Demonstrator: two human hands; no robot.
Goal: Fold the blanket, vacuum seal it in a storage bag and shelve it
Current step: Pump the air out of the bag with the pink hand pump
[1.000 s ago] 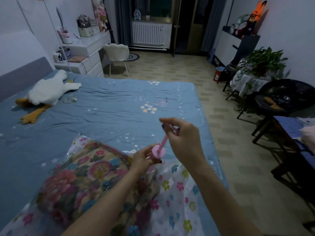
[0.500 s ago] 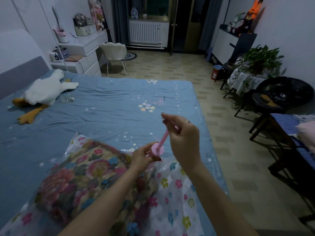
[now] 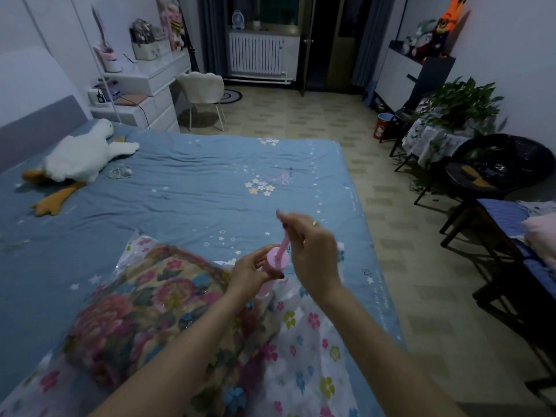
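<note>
A folded floral blanket (image 3: 144, 311) lies inside a clear storage bag (image 3: 307, 350) printed with small flowers, on the blue bed (image 3: 186, 188). A pink hand pump (image 3: 275, 263) stands upright on the bag near the bed's right edge. My left hand (image 3: 251, 273) grips the pump's barrel. My right hand (image 3: 310, 251) pinches the handle of the thin pink plunger rod, which is drawn partway out above the barrel. The pump's foot and the bag's valve are hidden behind my left hand.
A white goose plush (image 3: 78, 159) lies at the bed's far left. A white dresser (image 3: 141, 91) and chair (image 3: 204, 91) stand beyond the bed. To the right are a black chair (image 3: 505, 167), a plant table (image 3: 445, 124) and a dark bench (image 3: 517, 236) past the tiled floor.
My right hand has lifted slightly, drawing the plunger rod a little further out of the pump. My left hand stays on the barrel.
</note>
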